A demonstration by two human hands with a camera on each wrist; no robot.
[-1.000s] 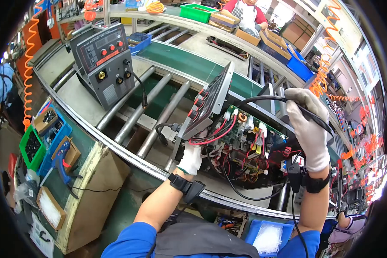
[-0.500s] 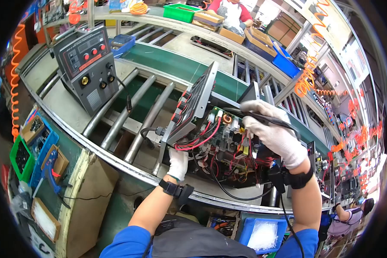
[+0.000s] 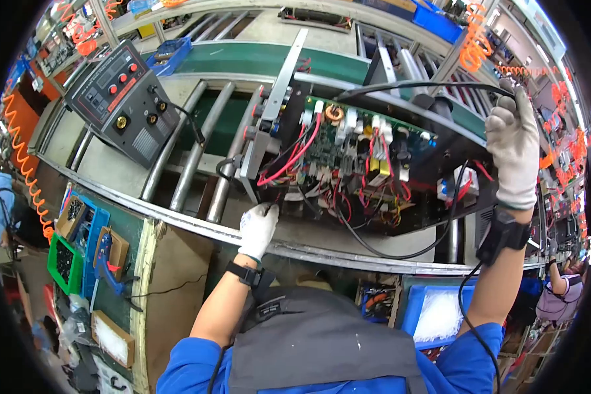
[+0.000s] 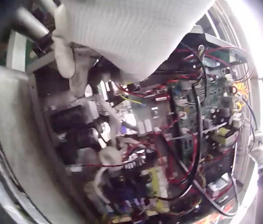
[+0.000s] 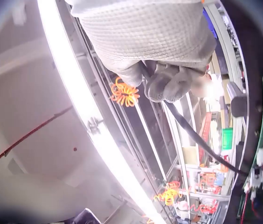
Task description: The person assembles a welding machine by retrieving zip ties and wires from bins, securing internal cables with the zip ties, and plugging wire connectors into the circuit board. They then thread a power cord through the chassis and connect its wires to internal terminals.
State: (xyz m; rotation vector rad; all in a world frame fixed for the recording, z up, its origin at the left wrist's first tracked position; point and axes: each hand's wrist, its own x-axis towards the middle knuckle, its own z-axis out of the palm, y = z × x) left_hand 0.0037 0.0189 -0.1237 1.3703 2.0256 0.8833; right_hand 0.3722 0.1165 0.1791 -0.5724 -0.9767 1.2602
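Observation:
An opened machine chassis lies on the rollers, its green circuit board [image 3: 328,125] and coloured wiring exposed. My gloved right hand [image 3: 513,148] grips a black cable [image 3: 427,84] raised at the right; in the right wrist view the curled fingers [image 5: 169,86] hold that cable [image 5: 201,142], which runs down to the chassis. At the chassis's lower left corner, below the tilted front panel [image 3: 284,85], is my gloved left hand [image 3: 258,228], its fingers bent at the edge. The left wrist view shows the left glove [image 4: 122,32] over the inside wiring; what its fingertips touch is hidden.
A finished-looking grey machine [image 3: 121,105] stands upright at the left on the conveyor. Metal rollers [image 3: 200,151] lie between it and the chassis. A green bin [image 3: 65,262] and a blue tray [image 3: 410,315] sit near the front edge. Orange coiled hoses [image 3: 474,43] hang at the right.
My right hand has moved right, drawing the black cable out straighter. The left hand has come out from beneath the front panel's wires to the corner edge. The head view has tilted down.

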